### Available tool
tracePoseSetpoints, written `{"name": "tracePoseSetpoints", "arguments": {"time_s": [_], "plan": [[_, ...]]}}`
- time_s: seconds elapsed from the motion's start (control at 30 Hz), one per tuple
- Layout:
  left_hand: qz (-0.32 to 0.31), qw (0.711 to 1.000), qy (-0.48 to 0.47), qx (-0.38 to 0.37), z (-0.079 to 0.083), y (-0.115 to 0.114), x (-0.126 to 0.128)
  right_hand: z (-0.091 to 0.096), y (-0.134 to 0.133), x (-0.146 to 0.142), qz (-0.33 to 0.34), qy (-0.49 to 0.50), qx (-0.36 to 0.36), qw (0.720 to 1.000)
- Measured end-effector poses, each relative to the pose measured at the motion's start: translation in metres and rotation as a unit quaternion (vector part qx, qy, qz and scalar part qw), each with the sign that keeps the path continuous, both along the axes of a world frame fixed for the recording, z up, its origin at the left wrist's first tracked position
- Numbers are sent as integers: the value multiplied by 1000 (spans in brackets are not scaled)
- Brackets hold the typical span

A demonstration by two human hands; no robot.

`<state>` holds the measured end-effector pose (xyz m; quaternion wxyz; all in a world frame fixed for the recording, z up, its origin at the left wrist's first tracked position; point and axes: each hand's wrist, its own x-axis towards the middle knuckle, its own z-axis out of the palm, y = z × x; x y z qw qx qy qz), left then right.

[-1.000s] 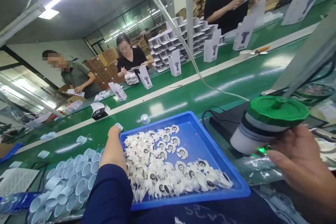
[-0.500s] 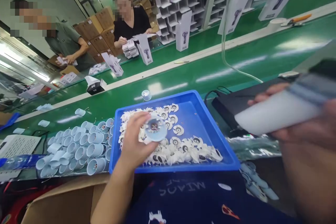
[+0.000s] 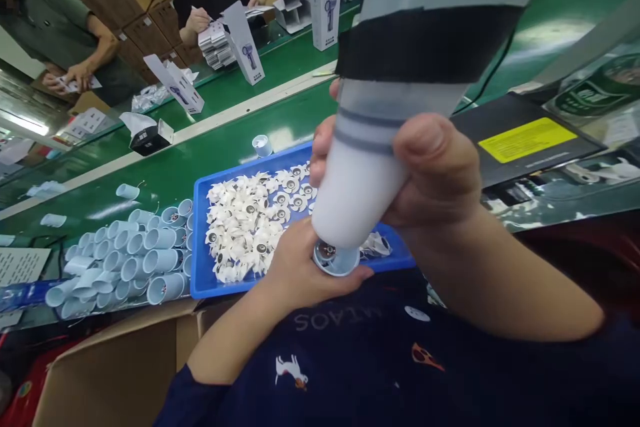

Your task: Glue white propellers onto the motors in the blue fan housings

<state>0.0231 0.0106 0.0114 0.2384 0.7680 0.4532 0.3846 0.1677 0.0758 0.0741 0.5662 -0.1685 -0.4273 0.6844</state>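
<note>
My left hand (image 3: pixel 299 265) is closed around a light blue cylindrical housing (image 3: pixel 346 264), its open end turned up, with small reddish-brown parts inside. In my right hand (image 3: pixel 443 170) is a thick, white, tapered cylindrical tool (image 3: pixel 357 187) with dark rings and a black band. The tool's rounded lower end is over the housing's opening and hides part of it; I cannot tell whether it touches. Beneath both hands lies a blue tray (image 3: pixel 220 291), holding many white fan impellers (image 3: pixel 240 227).
Several light blue housings (image 3: pixel 160 260) are heaped left of the tray; one housing (image 3: pixel 261 145) stands behind it. A cardboard box (image 3: pixel 115 367) is at lower left. A black device (image 3: pixel 500 140) with a yellow label lies right. Two people handle white boxes (image 3: pixel 247 57) across the green bench.
My right hand has brought the white tool from the far right to over the housing. My left hand has moved right and lower with the housing. The view has shifted.
</note>
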Motion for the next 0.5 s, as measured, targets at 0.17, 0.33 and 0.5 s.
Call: {"name": "tracePoseSetpoints", "arguments": {"time_s": [0.17, 0.33, 0.5], "plan": [[0, 1000, -4, 3, 0, -2, 3, 0, -4, 4, 5, -7, 6, 1000], [3, 1000, -11, -2, -1, -3, 2, -1, -6, 1, 6, -13, 1, 1000], [10, 1000, -6, -16, -3, -2, 1, -2, -3, -2, 7, -8, -6, 1000]]}}
